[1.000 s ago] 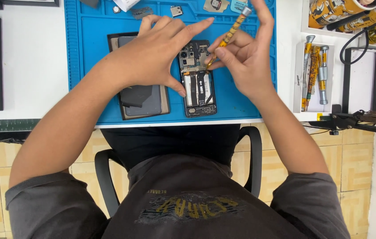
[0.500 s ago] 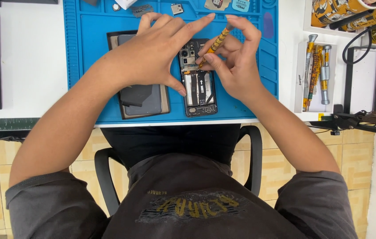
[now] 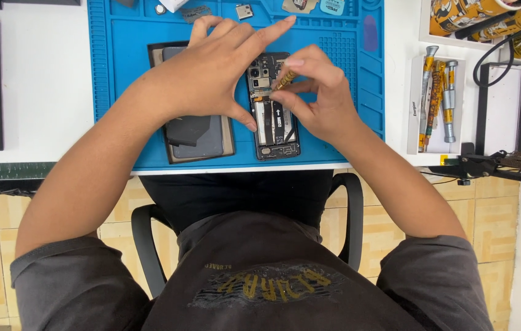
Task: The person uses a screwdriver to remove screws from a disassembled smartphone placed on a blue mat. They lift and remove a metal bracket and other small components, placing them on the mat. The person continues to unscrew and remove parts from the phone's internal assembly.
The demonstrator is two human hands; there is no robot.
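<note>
White worktop [image 3: 40, 92] carries a blue repair mat [image 3: 346, 132]. At its centre lies an opened phone [image 3: 274, 116]. Left hand [image 3: 208, 76], fingers spread, steadies it; right hand [image 3: 322, 101] at three o'clock has lowered its pinched screwdriver [image 3: 284, 79] onto the phone.

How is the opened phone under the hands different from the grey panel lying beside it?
The opened phone shows bare inner parts; the grey panel is a plain, smooth face. The right hand holds a screwdriver to the phone; the left hand partly hides the panel. Both lie flat on the blue mat.
</note>
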